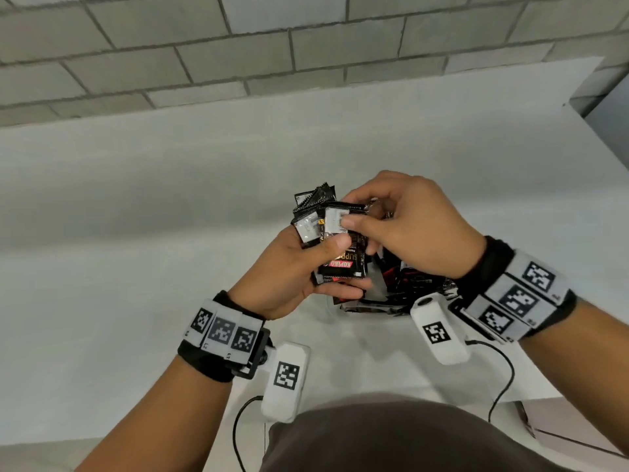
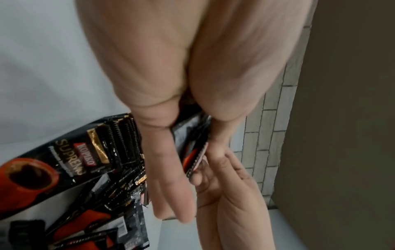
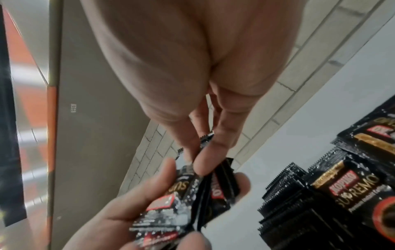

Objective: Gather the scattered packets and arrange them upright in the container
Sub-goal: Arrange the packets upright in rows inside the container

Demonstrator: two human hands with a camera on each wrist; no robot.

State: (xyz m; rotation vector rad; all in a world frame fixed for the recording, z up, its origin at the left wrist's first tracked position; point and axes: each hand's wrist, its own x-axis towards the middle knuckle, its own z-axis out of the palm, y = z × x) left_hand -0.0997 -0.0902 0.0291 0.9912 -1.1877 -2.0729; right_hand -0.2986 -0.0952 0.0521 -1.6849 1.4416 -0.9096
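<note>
Above the table, my left hand (image 1: 299, 267) grips a fanned bundle of black coffee packets (image 1: 340, 257), thumb pressed on its front. My right hand (image 1: 405, 219) reaches over from the right and pinches the upper edge of the bundle's front packet between thumb and forefinger. The left wrist view shows the bundle (image 2: 190, 135) wedged between my fingers (image 2: 169, 169). In the right wrist view my right fingertips (image 3: 205, 152) nip the bundle (image 3: 171, 199). Under my right wrist, more packets (image 1: 408, 284) fill a clear container (image 1: 335, 307), several on edge in a row (image 3: 316, 194).
The white table (image 1: 170, 216) runs back to a grey brick wall (image 1: 238, 46); its right edge (image 1: 578, 117) and front edge are in view. Cables (image 1: 507, 376) hang from both wrist cameras near the front edge. Loose packets (image 2: 91, 216) lie tumbled beside the row.
</note>
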